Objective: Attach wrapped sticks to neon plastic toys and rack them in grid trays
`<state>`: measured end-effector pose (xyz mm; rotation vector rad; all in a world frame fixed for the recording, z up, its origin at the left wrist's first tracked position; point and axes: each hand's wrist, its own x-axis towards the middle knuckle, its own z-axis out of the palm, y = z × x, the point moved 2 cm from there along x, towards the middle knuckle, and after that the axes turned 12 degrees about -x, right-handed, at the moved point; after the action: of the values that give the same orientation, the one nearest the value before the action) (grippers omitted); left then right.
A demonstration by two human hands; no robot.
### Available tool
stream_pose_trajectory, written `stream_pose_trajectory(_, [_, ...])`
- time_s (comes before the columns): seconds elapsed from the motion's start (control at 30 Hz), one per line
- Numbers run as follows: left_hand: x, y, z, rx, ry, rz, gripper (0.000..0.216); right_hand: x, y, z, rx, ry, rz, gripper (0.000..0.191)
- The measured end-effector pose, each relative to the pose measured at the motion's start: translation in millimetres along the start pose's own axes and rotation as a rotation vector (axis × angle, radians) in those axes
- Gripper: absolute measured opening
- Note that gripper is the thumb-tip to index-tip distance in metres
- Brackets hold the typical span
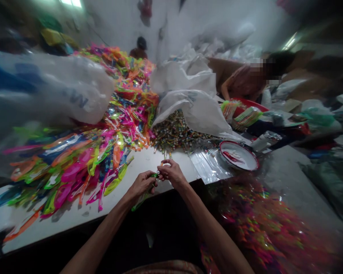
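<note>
Both hands meet low at the near edge of the counter (145,156). Left hand (144,183) curled closed around a green piece (154,175), whose tail hangs below the fingers; right hand (171,174) pinching at a pale bit (158,172) by its upper end, too small for us to identify. We take the left as the steadying grip, freeing the right for fine work. Bright heap (82,163) lies on the left hand's side, tubes (174,129) spill from a white sack (188,110) straight ahead: placed, we judge, for short reaches. Bare strip of counter between heap and clear bags (208,161) gives us our open room; the heap crowds its left side, the tubes close it off beyond. Basin (256,166) just beside the bags, limiting rightward movement.
</note>
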<state>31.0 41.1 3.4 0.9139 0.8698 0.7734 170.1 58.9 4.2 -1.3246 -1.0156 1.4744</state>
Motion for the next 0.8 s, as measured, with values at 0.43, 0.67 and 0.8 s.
stream_pose_trajectory(0.43, [5.0, -9.8, -9.6, 0.353, 0.016, 0.126, 0.045, -10.8, 2.2, 9.9, -0.125, 0.163, -0.087, 0.045])
stream_pose_trajectory(0.67, [-0.5, 0.8, -13.5, 0.696, 0.103, 0.25, 0.042, -13.9, 18.6, 28.3, -0.019, 0.203, -0.06, 0.046])
stream_pose_trajectory(0.8, [-16.5, 24.5, -31.6, 1.055, 0.202, 0.269, 0.037, 0.9, 13.2, 27.2, -0.162, 0.045, -0.007, 0.044])
